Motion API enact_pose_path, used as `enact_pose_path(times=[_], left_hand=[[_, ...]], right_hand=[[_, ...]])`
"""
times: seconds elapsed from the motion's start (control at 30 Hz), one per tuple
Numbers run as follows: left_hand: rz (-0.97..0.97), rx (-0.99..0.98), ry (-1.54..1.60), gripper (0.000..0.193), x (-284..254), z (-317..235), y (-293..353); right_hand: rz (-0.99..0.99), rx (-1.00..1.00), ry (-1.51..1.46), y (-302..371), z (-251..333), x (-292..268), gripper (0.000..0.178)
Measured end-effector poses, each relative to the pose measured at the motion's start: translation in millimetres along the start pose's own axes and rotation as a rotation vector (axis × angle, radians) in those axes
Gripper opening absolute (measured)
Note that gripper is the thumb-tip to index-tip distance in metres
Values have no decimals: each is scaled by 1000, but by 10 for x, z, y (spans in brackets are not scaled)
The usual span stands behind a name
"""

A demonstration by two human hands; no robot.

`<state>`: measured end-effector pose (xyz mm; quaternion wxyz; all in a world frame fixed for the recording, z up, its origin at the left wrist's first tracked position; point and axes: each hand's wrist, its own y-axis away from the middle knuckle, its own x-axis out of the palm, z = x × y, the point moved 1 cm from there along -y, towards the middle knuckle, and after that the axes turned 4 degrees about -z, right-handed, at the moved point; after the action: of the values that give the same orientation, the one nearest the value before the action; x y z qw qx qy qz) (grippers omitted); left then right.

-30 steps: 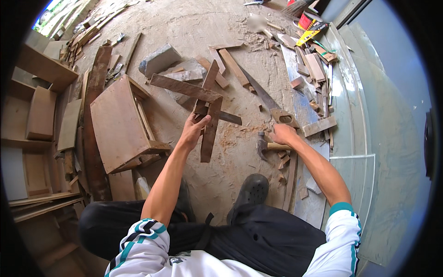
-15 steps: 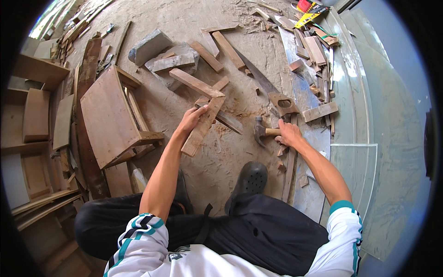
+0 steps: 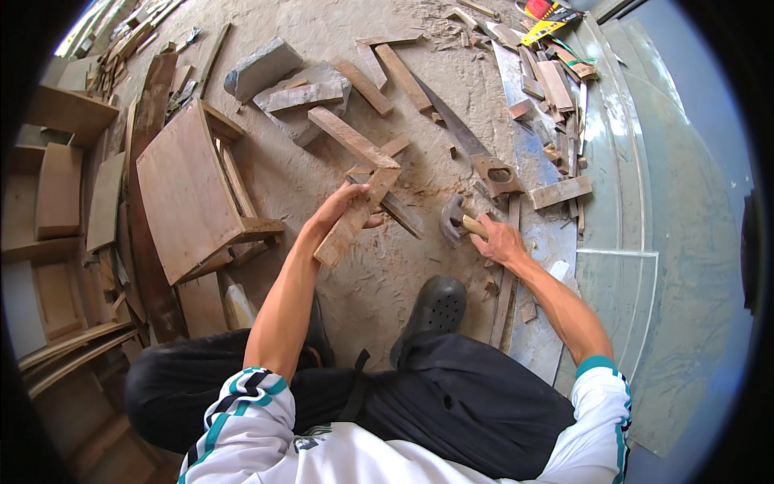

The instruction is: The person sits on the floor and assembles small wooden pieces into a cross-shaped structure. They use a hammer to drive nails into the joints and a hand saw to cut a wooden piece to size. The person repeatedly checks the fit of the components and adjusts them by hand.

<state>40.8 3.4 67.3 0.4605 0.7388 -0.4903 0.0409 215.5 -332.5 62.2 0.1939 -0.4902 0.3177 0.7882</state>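
Observation:
My left hand (image 3: 339,208) is closed round a wooden corner joint (image 3: 347,231), two light bars meeting at an angle. A dark wooden strip (image 3: 401,216) slants beneath the joint, and I cannot tell whether my fingers hold it too. To the right, my right hand (image 3: 501,243) grips a claw hammer (image 3: 452,219) by its wooden handle, close to the head. The hammer's head points left, apart from the joint. Just beyond it lies a handsaw (image 3: 497,176) with a wooden grip, its blade running away to the upper left.
Concrete blocks (image 3: 266,68) and loose wood bars (image 3: 403,78) lie ahead. A wooden box-like frame (image 3: 187,189) stands at left, beside shelving (image 3: 60,194). Wood offcuts (image 3: 556,87) heap at right next to glass sheets (image 3: 685,210). My dark clog (image 3: 439,306) rests on the floor.
My right hand has taken a fuller grip on the hammer, and its head has turned and shifted slightly up. The joint in my left hand has moved a little.

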Motion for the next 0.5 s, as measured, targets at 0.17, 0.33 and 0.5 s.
enact_pose_path(times=[0.17,0.33,0.5], left_hand=[[-127,0,-441,43,-184,213,-71],[-262,253,-630,51,-306,531,-133],[-476,349,-983,56,-177,513,7]], right_hand=[[0,147,-242,-9,148,28,44],[6,92,-366,-84,310,122,54],[149,155,-393,-66,642,70,60]])
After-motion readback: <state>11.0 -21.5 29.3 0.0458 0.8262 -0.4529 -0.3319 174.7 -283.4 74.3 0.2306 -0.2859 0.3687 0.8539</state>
